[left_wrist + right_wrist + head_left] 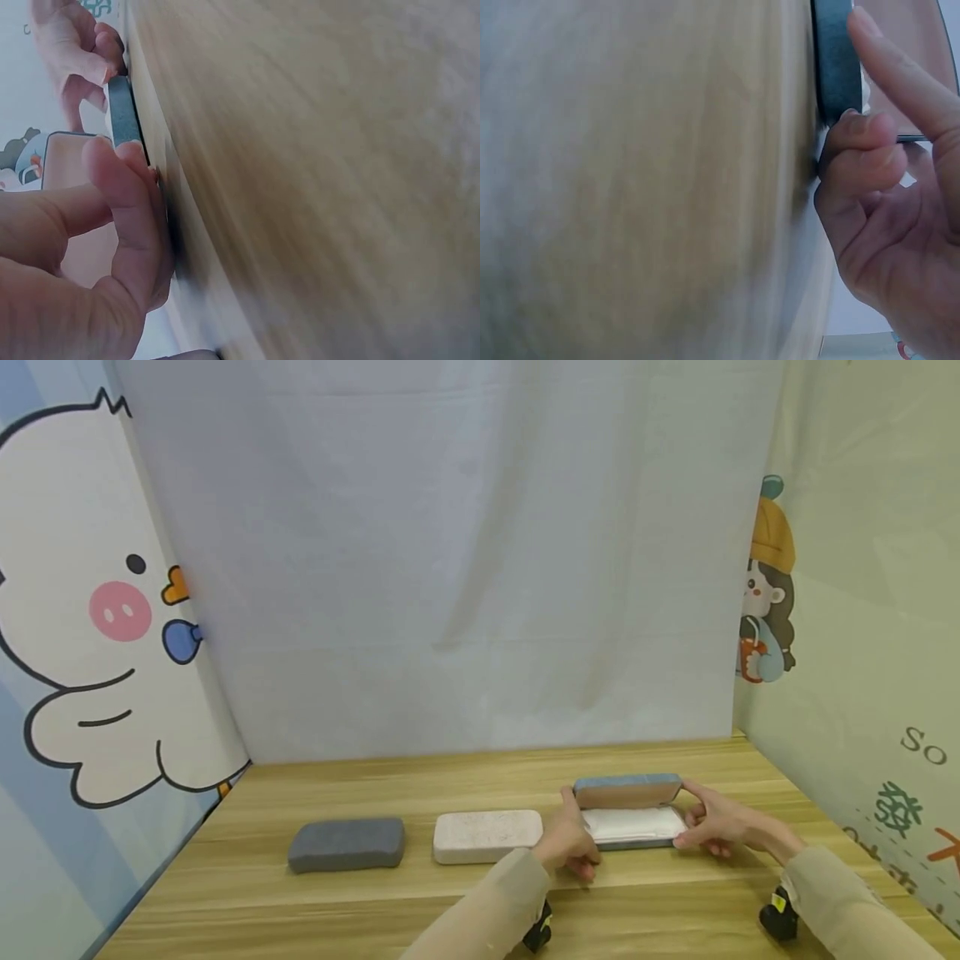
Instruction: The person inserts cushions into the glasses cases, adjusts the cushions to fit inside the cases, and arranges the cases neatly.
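A blue glasses case (628, 782) stands on the table with its lid raised, showing a brownish-pink lining. Folded white cloth (633, 824) lies in its base. My left hand (567, 842) holds the case's left end, one finger up by the lid and the other fingers curled low. At the right end, my right hand (722, 821) grips the case, its thumb at the front corner and a finger reaching to the lid. In the right wrist view the curled fingers meet the corner of the dark blue base (838, 64).
On the wooden table (360, 906), a closed cream case (487, 837) lies just left of my left hand. A closed dark grey case (347, 844) lies farther left. A pale curtain (450, 568) hangs behind the table, with printed cloths at both sides.
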`<action>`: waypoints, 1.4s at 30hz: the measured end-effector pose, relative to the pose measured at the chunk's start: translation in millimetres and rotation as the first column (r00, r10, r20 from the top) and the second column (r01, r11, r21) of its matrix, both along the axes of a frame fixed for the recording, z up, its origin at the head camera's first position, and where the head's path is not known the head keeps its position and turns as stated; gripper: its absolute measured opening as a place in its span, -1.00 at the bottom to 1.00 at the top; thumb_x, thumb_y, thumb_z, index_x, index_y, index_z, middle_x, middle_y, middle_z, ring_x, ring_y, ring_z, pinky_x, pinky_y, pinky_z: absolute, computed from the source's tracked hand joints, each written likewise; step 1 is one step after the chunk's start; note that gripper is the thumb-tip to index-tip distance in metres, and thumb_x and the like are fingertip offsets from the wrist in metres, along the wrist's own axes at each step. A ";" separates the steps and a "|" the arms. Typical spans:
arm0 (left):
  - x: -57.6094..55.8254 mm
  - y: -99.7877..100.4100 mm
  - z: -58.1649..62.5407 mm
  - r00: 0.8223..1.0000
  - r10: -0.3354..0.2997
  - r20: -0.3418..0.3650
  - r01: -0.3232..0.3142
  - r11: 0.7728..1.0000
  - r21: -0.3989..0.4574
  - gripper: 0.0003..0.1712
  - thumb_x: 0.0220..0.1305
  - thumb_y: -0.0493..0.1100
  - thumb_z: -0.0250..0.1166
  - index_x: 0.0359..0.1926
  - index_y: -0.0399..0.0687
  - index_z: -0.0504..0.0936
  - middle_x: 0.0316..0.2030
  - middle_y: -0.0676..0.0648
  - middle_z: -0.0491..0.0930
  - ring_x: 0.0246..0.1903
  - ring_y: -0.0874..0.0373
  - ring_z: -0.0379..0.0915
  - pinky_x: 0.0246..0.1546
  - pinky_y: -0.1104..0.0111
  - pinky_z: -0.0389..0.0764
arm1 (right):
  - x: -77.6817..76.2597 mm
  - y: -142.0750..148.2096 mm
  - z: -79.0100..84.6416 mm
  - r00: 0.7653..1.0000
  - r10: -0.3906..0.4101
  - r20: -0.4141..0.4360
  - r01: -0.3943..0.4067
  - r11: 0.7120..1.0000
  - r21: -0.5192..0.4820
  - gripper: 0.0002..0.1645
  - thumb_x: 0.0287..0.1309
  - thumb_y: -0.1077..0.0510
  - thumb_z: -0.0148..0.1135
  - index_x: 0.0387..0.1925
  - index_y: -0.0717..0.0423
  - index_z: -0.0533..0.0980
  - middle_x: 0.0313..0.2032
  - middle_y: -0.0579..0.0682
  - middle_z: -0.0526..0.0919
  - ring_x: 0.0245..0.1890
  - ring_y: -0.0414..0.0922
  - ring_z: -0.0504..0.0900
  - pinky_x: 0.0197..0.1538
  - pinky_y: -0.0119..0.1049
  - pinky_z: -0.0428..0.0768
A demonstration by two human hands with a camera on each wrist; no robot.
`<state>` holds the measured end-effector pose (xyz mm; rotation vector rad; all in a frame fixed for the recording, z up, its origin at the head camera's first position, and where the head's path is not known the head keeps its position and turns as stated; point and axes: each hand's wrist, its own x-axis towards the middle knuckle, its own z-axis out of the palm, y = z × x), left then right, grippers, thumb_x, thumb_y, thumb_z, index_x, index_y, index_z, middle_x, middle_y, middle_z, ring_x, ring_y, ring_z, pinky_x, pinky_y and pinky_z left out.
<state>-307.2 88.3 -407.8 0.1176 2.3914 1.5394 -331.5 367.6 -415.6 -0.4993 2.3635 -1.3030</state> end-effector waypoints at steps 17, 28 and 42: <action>-6.3 9.5 -9.1 0.995 0.068 -0.076 -0.074 0.994 -0.079 0.18 -0.22 -0.63 0.44 0.39 -0.06 0.02 -0.38 -0.52 0.51 -0.92 0.15 0.35 -0.89 0.41 0.50 | 0.4 2.8 -0.4 1.000 0.005 0.008 -0.005 0.999 -0.045 0.41 0.06 0.21 0.40 0.41 0.37 -0.55 -0.58 -0.12 0.42 -0.76 -0.32 0.39 -0.71 -0.48 0.45; -7.0 9.7 -12.9 0.994 0.064 -0.090 -0.062 0.998 0.020 0.22 -0.24 -0.63 0.45 0.41 -0.10 0.01 -0.19 -0.60 0.50 -0.93 0.19 0.33 -0.88 0.39 0.52 | 1.7 3.0 2.6 1.000 0.001 -0.002 -0.001 1.000 -0.021 0.43 0.03 0.18 0.44 0.40 0.42 -0.53 -0.61 -0.13 0.41 -0.77 -0.33 0.37 -0.71 -0.50 0.44; -2.2 -1.0 -7.1 1.000 -0.023 0.005 0.021 0.979 0.202 -0.04 -0.14 -0.71 0.32 0.19 -0.01 0.12 -0.45 -0.32 0.50 -0.88 0.20 0.35 -0.86 0.47 0.49 | 2.7 4.7 -2.5 1.000 -0.015 0.011 0.016 0.996 -0.088 0.42 0.06 0.21 0.40 0.40 0.37 -0.58 -0.63 -0.13 0.44 -0.79 -0.33 0.36 -0.72 -0.49 0.43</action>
